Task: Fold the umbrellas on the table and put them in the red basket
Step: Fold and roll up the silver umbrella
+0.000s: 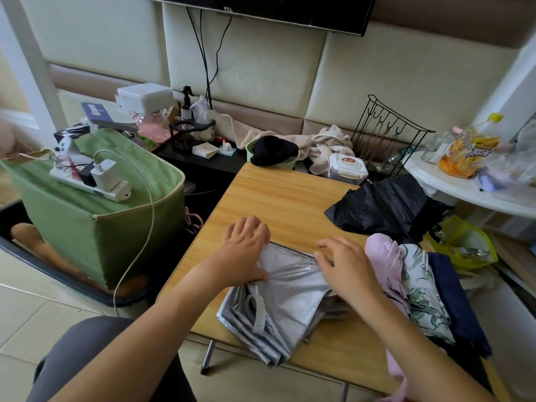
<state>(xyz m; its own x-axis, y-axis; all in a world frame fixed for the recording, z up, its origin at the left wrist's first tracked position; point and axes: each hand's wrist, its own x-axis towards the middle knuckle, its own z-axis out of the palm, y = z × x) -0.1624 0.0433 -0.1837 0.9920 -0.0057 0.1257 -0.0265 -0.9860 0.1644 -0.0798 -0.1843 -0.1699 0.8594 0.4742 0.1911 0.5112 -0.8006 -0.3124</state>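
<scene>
The silver-grey umbrella [278, 300], its smooth canopy creased into flat pleats, is spread on the wood-grain desk [278, 198]; it is pressed down by the left hand [246, 250] and pinched at its edge by the right hand [345, 268].

bare tabletop [278, 198] ahead, black umbrella [385, 207] right
</scene>
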